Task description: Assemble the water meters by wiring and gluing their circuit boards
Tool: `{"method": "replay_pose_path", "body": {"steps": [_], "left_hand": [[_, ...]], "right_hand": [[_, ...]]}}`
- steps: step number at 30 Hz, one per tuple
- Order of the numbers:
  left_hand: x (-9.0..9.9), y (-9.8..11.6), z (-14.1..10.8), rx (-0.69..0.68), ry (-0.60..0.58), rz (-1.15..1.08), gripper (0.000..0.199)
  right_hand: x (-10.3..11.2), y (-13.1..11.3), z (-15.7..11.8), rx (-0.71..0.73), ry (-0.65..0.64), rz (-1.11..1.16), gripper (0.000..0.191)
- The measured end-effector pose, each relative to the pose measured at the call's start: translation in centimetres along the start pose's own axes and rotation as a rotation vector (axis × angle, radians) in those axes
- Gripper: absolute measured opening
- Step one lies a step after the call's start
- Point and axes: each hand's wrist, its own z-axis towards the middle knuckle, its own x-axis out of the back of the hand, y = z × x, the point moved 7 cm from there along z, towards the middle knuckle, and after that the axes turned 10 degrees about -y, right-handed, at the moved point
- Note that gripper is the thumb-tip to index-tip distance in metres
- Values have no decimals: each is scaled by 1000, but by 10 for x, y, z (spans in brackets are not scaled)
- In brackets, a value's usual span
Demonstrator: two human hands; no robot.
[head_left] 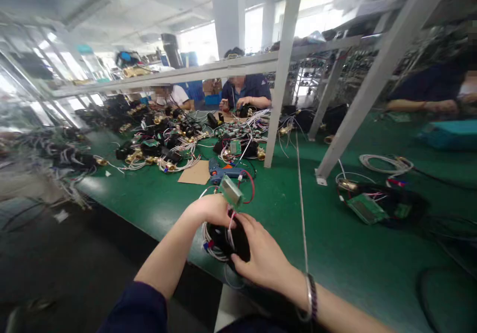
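Observation:
A round black plastic housing (243,238) with a coil of white cable (216,254) sits tilted at the bench's near edge. My right hand (266,253) wraps round its right side, thumb in front and fingers over the top. Across its upper left reaches my left hand (212,208), fingers bent down onto the housing near thin pink wires (231,221); its fingertips are partly hidden. Just above the left fingers, a green circuit board with a display (231,192) stands up on its wires, and a red wire (253,188) loops off its right side.
Behind the board lie a blue glue gun (227,173) and a cardboard piece (194,172). White shelf posts (285,74) rise from the green bench (276,194). Black units with brass fittings (164,149) pile up at left; another unit (372,206) lies right. Several people sit beyond.

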Motion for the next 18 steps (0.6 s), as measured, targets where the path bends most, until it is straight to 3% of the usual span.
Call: {"method": "replay_pose_path", "body": {"steps": [5,8,10,12,15,16,18], "left_hand": [[-4,12,9,43,17,39,23],[-8,-3,3,-42,45,-47,38],[-14,-17,-6,-143,108,-226,44],[-23,-37,-16,-166,272,-487,36],[-49,-69,-33,21,667,-821,30],[-60,-74,-36,70,770,-886,31],[-78,-70,-30,55,854,-941,34]], "right_hand": [[9,13,13,-139,127,323,35],[10,35,20,-188,152,524,33],[9,48,22,-241,138,594,29],[8,55,19,-274,121,604,26],[8,53,9,-245,119,545,27],[8,51,5,-225,115,509,29],[8,45,0,-188,98,425,32]]}}
